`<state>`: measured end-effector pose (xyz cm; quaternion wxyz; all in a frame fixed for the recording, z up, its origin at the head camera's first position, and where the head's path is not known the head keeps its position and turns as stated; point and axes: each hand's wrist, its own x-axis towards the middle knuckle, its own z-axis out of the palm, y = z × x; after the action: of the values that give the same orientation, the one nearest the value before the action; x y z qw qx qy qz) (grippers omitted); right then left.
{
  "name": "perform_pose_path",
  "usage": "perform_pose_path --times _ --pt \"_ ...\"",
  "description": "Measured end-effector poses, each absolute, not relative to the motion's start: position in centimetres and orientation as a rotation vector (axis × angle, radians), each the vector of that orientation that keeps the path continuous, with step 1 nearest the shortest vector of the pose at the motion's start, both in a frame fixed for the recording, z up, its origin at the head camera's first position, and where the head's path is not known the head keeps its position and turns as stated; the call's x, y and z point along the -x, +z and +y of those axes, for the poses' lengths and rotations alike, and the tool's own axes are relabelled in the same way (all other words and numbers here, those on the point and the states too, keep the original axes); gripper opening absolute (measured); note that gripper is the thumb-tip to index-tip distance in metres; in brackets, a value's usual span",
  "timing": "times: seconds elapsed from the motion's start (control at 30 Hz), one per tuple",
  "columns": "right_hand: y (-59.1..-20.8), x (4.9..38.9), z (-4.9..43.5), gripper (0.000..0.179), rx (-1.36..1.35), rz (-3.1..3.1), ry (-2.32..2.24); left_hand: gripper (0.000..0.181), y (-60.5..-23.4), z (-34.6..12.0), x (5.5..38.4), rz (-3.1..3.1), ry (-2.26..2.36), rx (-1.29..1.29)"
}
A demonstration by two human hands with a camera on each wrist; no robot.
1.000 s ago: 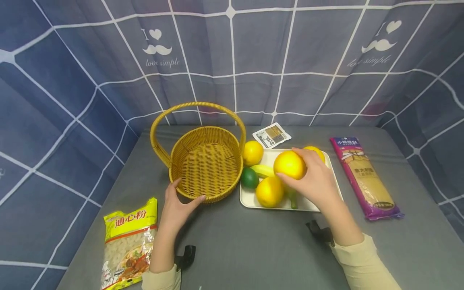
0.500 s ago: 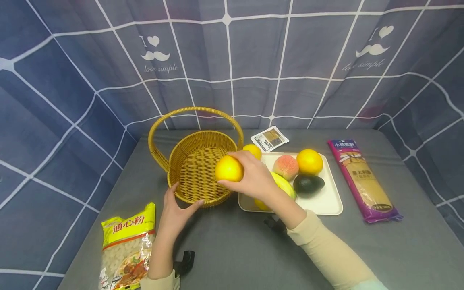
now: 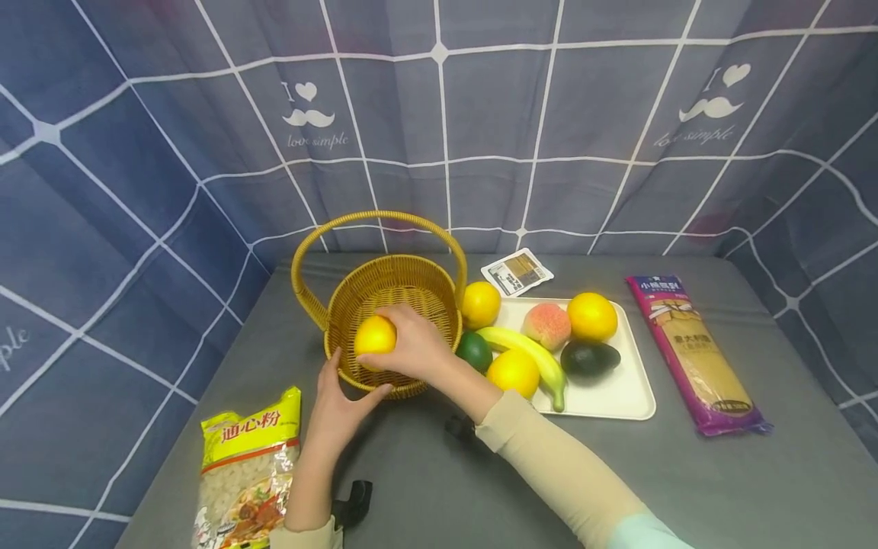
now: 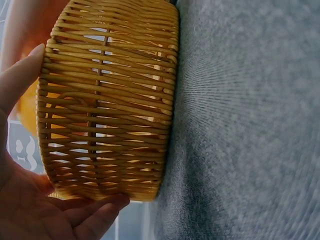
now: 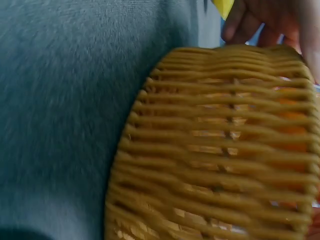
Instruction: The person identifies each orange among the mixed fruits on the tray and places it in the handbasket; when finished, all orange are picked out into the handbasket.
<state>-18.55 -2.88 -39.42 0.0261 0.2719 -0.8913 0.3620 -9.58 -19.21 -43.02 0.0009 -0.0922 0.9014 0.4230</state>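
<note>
My right hand [image 3: 420, 347] grips an orange [image 3: 374, 338] inside the wicker basket [image 3: 357, 293], near its front left wall. At the basket's near side, my left hand [image 3: 341, 406] holds it, thumb at the rim and other fingers round the left side. The left wrist view shows the thumb on the rim and fingertips against the woven wall [image 4: 107, 115]. Through the weave in the right wrist view, orange colour shows behind the wall [image 5: 215, 145]; most of the right hand is hidden there.
Right of the basket, a cream tray [image 3: 617, 396] bears a banana [image 3: 528, 351], a peach [image 3: 546, 325], avocados [image 3: 590, 358] and more oranges [image 3: 592, 316]. A spaghetti pack [image 3: 696, 354] lies farther right, a macaroni bag [image 3: 250, 465] front left, a small packet [image 3: 517, 272] behind the tray.
My right hand has carried the orange left from over the tray, across the basket rim and down into the basket. My left hand has stayed on the basket.
</note>
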Motion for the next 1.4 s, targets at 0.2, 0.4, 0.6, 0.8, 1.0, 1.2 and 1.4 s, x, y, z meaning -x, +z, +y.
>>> perform_pose_path --times 0.2,0.4,0.6,0.8,1.0,1.2,1.4 --pt "-40.7 18.8 -4.1 0.074 -0.869 -2.840 1.109 0.115 -43.2 -18.9 9.4 2.827 1.346 0.290" --pt "-41.2 18.9 -4.4 0.074 -0.906 -2.889 1.042 0.115 -43.1 -18.7 9.4 2.819 1.354 0.290" --pt "-41.3 18.9 -4.4 0.075 -0.979 -2.929 1.021 0.115 -42.9 -18.8 9.6 2.831 1.346 0.291" --pt "-41.3 19.0 -4.2 0.071 -0.997 -2.955 0.989 0.115 -42.9 -18.8 9.7 2.837 1.338 0.278" --pt "-40.9 18.7 -3.7 0.073 -1.019 -2.908 0.967 0.114 -42.9 -18.7 9.8 2.843 1.327 0.280" --pt "-39.0 17.8 -2.2 0.073 -1.001 -2.783 0.942 0.116 -42.8 -18.7 9.5 2.818 1.334 0.309" --pt "-35.9 16.4 -0.4 0.068 -0.936 -2.680 0.991 0.116 -42.8 -18.9 9.2 2.819 1.334 0.326"
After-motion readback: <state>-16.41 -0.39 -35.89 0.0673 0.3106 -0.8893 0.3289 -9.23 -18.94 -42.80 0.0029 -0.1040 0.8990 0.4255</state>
